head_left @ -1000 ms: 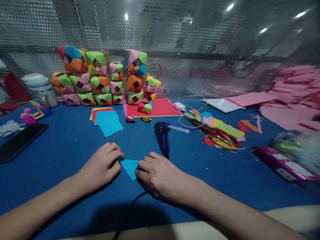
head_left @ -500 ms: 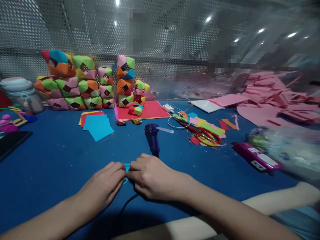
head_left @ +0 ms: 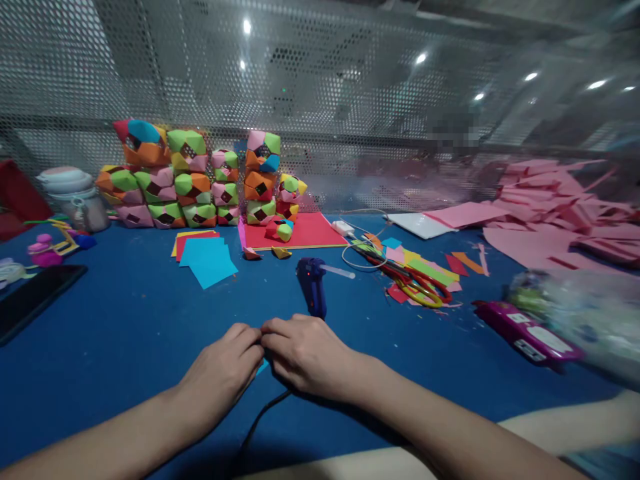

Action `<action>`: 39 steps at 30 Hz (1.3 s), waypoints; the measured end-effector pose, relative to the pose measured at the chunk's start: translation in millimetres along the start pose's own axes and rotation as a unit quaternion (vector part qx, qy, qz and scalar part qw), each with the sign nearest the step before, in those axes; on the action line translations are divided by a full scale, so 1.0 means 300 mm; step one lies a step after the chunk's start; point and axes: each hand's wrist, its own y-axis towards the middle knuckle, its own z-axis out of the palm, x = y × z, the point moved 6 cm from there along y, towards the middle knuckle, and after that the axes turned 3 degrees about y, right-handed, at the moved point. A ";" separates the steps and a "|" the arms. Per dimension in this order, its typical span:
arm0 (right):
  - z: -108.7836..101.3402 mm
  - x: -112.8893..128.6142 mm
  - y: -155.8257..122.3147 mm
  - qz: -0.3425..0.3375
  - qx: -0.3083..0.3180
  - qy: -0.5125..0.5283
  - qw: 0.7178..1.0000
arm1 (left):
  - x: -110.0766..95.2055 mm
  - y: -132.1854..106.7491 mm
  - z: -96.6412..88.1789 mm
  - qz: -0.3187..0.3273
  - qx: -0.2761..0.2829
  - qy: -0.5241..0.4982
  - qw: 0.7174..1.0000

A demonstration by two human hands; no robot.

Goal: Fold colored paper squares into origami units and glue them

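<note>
My left hand (head_left: 225, 370) and my right hand (head_left: 303, 353) meet fingertip to fingertip on the blue table (head_left: 125, 327), both closed down on a small light-blue paper piece (head_left: 261, 366). Only a sliver of the paper shows beneath the fingers. A blue glue gun (head_left: 313, 290) lies just beyond my right hand, with its black cord running back under my wrist.
A stack of folded colourful paper cubes (head_left: 200, 177) stands at the back left, by a red sheet (head_left: 310, 230) and loose cyan paper squares (head_left: 207, 257). Red-handled scissors (head_left: 415, 283) lie among paper scraps to the right. Further right are a purple pack (head_left: 525, 330) and pink paper heaps (head_left: 550, 207). A dark phone (head_left: 30, 297) lies at left.
My hands have closed together over the light-blue paper, hiding most of it. A second ago a triangle of it showed between them. The view has shifted slightly.
</note>
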 end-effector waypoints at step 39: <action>-0.046 -0.109 -0.071 0.164 0.096 -0.132 0.973 | 0.042 -0.017 -0.022 -0.062 0.130 0.100 0.985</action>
